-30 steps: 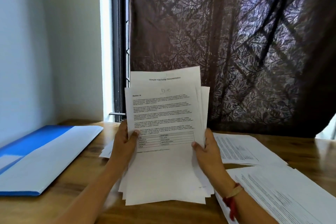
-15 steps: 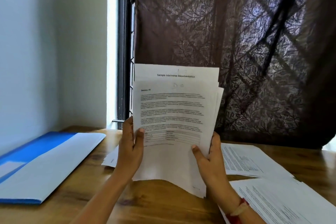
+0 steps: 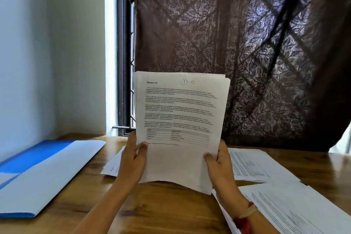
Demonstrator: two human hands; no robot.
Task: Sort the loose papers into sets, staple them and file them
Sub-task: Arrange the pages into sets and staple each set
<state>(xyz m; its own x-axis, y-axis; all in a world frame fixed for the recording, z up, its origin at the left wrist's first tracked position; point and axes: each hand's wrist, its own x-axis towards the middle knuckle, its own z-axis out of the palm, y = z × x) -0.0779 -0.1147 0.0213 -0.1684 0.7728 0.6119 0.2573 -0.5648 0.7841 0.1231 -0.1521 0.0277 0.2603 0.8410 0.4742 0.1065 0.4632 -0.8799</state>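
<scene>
- The sheaf of printed sheets (image 3: 180, 119) stands upright over the wooden table (image 3: 171, 213), centre; we judge this lets its "D-10" mark be read and its edges be squared.
- The left hand (image 3: 131, 159) and right hand (image 3: 220, 165) each pinch a lower side edge, thumbs in front.
- The blue folder (image 3: 38, 173) lies flat at left, probably awaiting filing; paper piles (image 3: 252, 165) lie right.

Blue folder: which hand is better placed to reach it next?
Left, probably. The blue folder lies on the table nearest the left hand; the right hand holds the paper stack at its opposite edge.
</scene>
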